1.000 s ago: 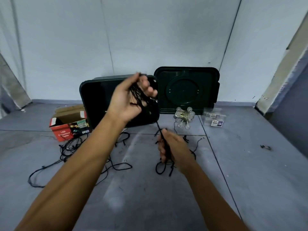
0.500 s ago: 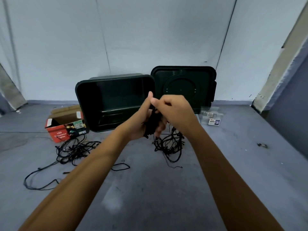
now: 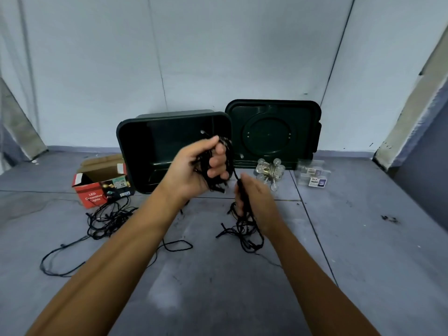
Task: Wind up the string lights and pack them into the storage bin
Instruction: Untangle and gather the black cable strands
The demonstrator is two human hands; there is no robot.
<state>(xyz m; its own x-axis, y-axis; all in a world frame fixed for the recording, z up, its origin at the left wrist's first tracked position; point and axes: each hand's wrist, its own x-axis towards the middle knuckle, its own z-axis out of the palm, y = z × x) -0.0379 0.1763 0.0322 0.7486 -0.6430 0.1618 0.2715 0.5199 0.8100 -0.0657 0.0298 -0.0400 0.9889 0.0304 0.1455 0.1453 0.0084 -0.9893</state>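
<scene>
The left hand (image 3: 201, 170) is closed tight around a wound coil of the black string lights (image 3: 205, 166). The thumb lies over the top and the fingers are curled through the loops. The right hand (image 3: 257, 202) is also closed, gripping a single strand (image 3: 243, 200) that runs up from it to the coil (how firmly it grips is hard to judge, since the fingers are mostly hidden behind the hand).

Both forearms reach forward from the bottom of the view. The left hand is raised, palm turned inward, in front of the storage bin (image 3: 121, 141). The right hand is lower and just beside it, thumb uppermost.

From the right hand the strand drops into one loose tangle (image 3: 244, 235) on the grey floor (image 3: 363, 251). A second heap of black wire (image 3: 106, 217) lies to the left, well apart from the first, with a long loop trailing from it.

There is one dark green bin, tipped with its open mouth facing the camera, and none of the lights are inside it. One lid (image 3: 271, 134) leans against the wall beside the bin. One red cardboard box (image 3: 97, 190) stands open at the left. One cluster of clear globe bulbs (image 3: 269, 172) sits near the lid, with clear plastic packaging (image 3: 314, 175) to its right.
</scene>
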